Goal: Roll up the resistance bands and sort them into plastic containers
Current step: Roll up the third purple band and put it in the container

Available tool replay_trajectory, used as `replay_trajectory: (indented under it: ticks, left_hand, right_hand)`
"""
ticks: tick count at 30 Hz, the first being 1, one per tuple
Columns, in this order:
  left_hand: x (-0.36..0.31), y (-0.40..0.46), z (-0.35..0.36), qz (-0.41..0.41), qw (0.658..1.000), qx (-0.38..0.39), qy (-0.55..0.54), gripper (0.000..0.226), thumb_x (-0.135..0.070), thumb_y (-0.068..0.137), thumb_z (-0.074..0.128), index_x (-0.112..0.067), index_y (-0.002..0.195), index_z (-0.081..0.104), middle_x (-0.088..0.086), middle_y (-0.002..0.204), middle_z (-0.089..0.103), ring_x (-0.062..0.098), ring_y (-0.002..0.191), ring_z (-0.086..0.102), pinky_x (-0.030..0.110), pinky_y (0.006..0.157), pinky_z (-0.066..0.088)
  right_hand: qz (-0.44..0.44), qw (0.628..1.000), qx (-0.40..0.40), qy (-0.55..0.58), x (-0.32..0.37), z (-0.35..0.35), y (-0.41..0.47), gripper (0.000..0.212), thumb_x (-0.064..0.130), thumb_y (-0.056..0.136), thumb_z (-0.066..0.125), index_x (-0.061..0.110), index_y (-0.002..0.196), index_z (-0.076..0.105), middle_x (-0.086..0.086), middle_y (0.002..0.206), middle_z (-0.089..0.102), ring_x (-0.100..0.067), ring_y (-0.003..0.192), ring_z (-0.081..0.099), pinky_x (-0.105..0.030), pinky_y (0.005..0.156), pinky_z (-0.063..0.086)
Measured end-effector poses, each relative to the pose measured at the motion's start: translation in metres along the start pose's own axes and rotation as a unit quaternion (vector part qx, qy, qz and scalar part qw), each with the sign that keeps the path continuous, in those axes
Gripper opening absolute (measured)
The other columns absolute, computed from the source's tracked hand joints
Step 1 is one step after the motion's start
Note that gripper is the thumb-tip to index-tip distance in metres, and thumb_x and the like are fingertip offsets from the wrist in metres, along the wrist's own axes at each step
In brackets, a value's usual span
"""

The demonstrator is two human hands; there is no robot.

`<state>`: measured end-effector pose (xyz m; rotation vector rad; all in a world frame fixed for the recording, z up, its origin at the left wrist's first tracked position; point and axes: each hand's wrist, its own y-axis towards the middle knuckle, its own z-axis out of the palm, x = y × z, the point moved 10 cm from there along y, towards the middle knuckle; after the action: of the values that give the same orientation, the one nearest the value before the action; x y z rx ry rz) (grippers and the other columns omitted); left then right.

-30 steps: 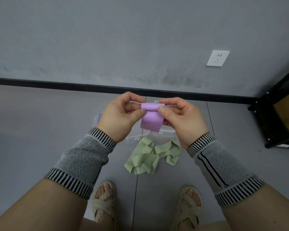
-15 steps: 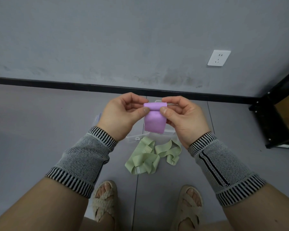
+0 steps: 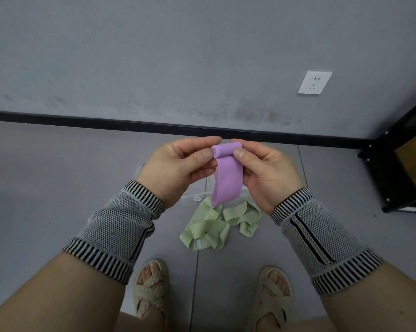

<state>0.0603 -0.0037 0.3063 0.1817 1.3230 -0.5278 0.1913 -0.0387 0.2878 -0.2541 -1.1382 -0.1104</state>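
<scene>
Purple resistance band (image 3: 226,178), its top end rolled, hangs pinched between left hand (image 3: 175,168) and right hand (image 3: 265,172), both grips closed on it, above green bands (image 3: 216,224) on the floor (image 3: 46,188).

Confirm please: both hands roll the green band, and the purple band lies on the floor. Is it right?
Not quite: the colours are swapped. In the head view the left hand and right hand roll the purple band, and the green band lies on the floor.
</scene>
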Motion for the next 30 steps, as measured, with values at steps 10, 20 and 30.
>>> replay_trajectory:
  ticks: [10, 20, 30]
  left_hand:
    - [-0.007, -0.002, -0.003, 0.03, 0.998, -0.028, 0.037, 0.031, 0.002, 0.083, 0.059, -0.02, 0.07, 0.076, 0.0, 0.074, 0.073, 0.008, 0.062, 0.065, 0.018, 0.065, 0.054]
    - [0.013, 0.003, -0.008, -0.031, 0.997, -0.065, 0.02, 0.018, -0.003, 0.088, 0.058, -0.017, 0.088, 0.069, 0.002, 0.08, 0.069, 0.01, 0.068, 0.063, 0.019, 0.061, 0.053]
    - [0.007, 0.004, -0.011, 0.006, 0.993, -0.103, 0.05, 0.018, 0.0, 0.084, 0.062, -0.016, 0.087, 0.069, 0.002, 0.074, 0.068, 0.006, 0.059, 0.057, 0.015, 0.063, 0.053]
  right_hand:
    - [0.004, 0.999, 0.001, -0.037, 0.003, -0.001, -0.001, 0.021, 0.001, 0.089, 0.054, -0.004, 0.108, 0.063, -0.023, 0.107, 0.067, -0.026, 0.096, 0.066, -0.042, 0.09, 0.054]
    - [-0.077, 0.974, -0.103, -0.186, 0.014, -0.015, -0.005, 0.016, 0.008, 0.082, 0.071, 0.021, 0.093, 0.069, -0.005, 0.087, 0.073, -0.015, 0.083, 0.069, -0.031, 0.076, 0.056]
    - [-0.173, 0.955, -0.141, -0.195, 0.033, -0.002, -0.021, 0.023, 0.003, 0.083, 0.069, 0.026, 0.081, 0.066, 0.009, 0.078, 0.069, 0.004, 0.068, 0.064, -0.01, 0.063, 0.047]
